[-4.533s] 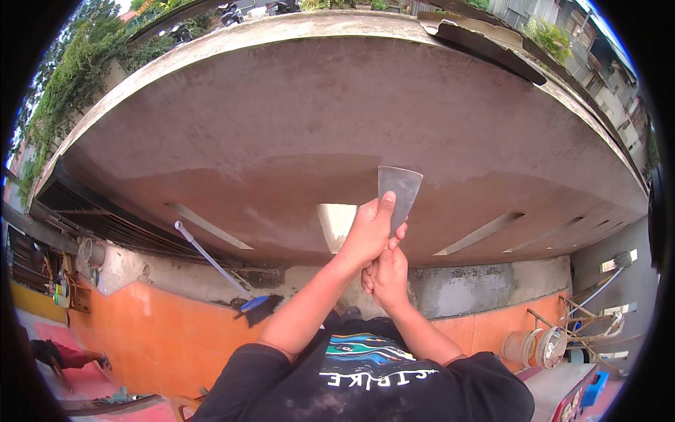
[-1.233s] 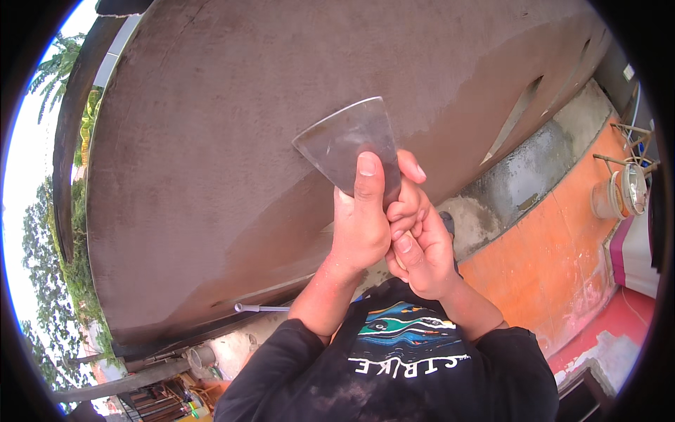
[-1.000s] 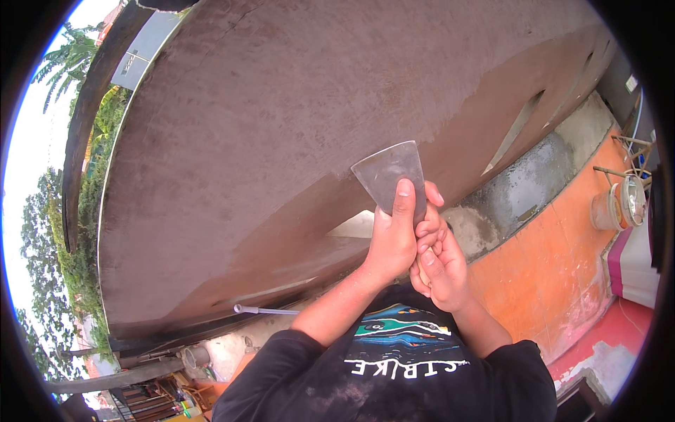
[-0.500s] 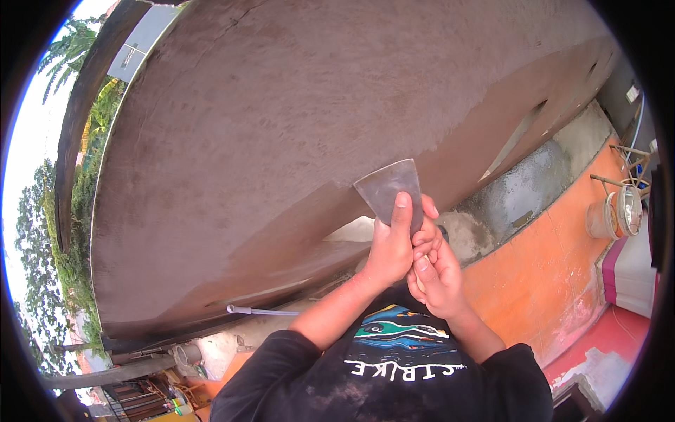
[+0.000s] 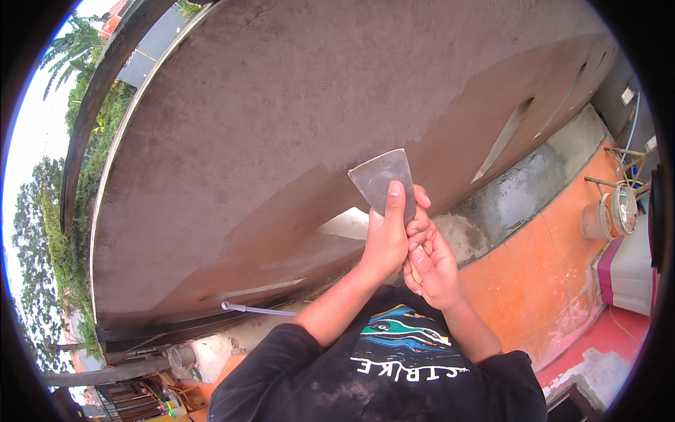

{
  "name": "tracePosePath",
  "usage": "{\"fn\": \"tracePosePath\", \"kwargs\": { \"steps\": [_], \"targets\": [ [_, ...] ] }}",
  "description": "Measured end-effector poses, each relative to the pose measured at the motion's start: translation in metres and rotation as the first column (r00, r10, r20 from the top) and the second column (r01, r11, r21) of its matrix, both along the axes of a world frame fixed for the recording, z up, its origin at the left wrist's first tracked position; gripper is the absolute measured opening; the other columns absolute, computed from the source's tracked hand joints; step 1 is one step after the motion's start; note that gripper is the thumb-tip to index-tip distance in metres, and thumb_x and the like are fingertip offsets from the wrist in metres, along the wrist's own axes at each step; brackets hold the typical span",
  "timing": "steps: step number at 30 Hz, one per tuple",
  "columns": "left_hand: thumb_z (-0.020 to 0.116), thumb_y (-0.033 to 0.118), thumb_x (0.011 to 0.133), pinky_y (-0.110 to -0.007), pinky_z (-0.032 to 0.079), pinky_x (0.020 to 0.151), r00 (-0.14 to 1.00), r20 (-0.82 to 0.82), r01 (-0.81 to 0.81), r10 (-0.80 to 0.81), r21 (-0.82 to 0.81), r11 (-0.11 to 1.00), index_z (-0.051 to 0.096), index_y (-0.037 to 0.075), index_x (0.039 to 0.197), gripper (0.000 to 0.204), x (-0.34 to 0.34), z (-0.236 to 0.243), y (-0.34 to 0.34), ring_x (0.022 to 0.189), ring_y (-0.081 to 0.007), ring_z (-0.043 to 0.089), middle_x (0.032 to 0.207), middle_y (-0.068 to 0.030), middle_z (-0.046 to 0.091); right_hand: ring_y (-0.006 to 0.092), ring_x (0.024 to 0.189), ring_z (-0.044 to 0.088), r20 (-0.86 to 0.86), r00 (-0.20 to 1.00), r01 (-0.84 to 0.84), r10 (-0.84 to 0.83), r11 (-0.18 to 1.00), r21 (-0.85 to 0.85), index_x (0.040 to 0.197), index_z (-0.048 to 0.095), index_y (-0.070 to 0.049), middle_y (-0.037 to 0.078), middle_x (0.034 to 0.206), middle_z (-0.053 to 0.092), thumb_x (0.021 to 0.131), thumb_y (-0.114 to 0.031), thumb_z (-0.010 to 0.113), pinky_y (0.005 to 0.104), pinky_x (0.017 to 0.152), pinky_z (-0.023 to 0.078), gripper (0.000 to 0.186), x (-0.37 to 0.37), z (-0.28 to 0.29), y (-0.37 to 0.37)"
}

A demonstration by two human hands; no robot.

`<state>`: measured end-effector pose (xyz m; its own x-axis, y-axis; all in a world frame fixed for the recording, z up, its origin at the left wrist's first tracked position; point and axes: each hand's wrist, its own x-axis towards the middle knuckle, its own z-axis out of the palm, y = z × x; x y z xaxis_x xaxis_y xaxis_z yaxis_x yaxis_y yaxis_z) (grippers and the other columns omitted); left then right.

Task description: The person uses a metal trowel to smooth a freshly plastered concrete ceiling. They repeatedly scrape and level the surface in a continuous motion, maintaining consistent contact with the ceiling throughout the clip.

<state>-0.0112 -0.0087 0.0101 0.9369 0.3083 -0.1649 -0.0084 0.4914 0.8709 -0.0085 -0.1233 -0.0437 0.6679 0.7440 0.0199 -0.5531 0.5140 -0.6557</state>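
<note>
A putty knife (image 5: 387, 172) with a broad flat metal blade and a pale handle is held up in front of my chest, blade pointing away from me. My left hand (image 5: 384, 243) is closed around the base of the blade, its thumb lying flat on the metal. Just below and to the right, my right hand (image 5: 439, 276) grips the handle, most of which its fingers hide. Beyond the blade rises a large brown wall (image 5: 260, 119), with a smoother reddish-brown band along its lower part. The blade appears apart from the wall, though its exact distance is hard to tell.
Narrow slots (image 5: 503, 141) cut through the wall's lower part. A wet grey concrete strip (image 5: 520, 193) borders the orange floor (image 5: 531, 264). Buckets (image 5: 596, 219) stand at the right near wooden poles. A pale rod (image 5: 256, 309) lies left of my arm. Greenery shows at far left.
Both hands and the putty knife have shifted slightly left and up in view. The view itself has also moved a little; the grip looks the same.
</note>
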Motion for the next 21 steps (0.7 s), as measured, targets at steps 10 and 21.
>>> {"fn": "tracePosePath", "kwargs": {
  "steps": [10,21],
  "targets": [
    [0.035,0.051,0.106,-0.025,0.037,0.049,1.000,0.002,0.015,-0.015,-0.037,0.999,0.051,0.001,0.093,0.053,0.000,-0.010,0.014,0.047,-0.0056,0.036,0.057,0.0032,0.037,0.0065,0.054,0.047,0.013,1.000,-0.020,0.021,0.997,-0.075,0.118,0.041,-0.006,0.006,0.093,0.053,0.103,-0.020,0.049,0.0187,0.039,0.035,0.022,-0.001,-0.007,0.010],
    [0.036,0.047,0.106,-0.023,0.033,0.047,0.988,0.111,0.087,-0.104,0.149,0.985,0.054,0.002,0.089,0.052,0.006,0.036,0.028,0.051,-0.0041,0.037,0.057,0.0037,0.040,0.0063,0.049,0.045,0.084,0.993,0.084,-0.083,0.996,-0.009,0.125,0.037,-0.005,0.007,0.098,0.054,0.102,-0.027,0.052,0.0189,0.038,0.034,0.035,0.004,0.017,0.025]
  ]
}}
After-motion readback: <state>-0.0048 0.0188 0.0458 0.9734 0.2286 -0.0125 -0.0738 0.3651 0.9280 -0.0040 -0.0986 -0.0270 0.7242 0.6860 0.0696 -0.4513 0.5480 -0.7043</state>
